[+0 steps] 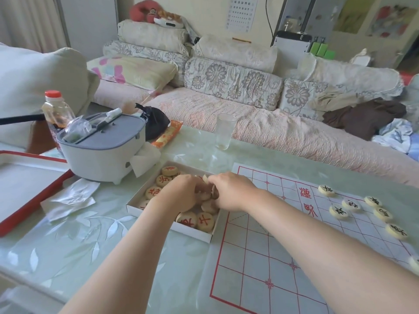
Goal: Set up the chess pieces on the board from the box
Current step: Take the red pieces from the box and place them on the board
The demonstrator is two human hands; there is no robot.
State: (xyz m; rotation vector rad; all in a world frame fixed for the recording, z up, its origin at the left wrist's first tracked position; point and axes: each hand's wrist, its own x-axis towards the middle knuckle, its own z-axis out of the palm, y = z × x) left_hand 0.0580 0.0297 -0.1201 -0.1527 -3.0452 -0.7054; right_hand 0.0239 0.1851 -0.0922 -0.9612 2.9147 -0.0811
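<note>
A shallow white box [192, 232] lies on the table just left of the paper board [272, 245], which has a red grid. Round pale wooden pieces with red characters [196, 219] fill the box. Both hands are inside it, over the middle. My left hand [181, 193] is curled down among the pieces, and my right hand [231, 191] pinches a pale piece [205, 177] at its fingertips. Whether the left hand grips a piece is hidden. Several pieces with black characters [339, 211] sit on the board's far right side.
A grey-lidded white appliance [102, 148] stands left of the box, with crumpled tissues [70, 200] in front of it. A red-edged tray [27, 189] is at the far left. A clear glass [224, 132] and a bottle [56, 109] stand farther back. A sofa runs behind the table.
</note>
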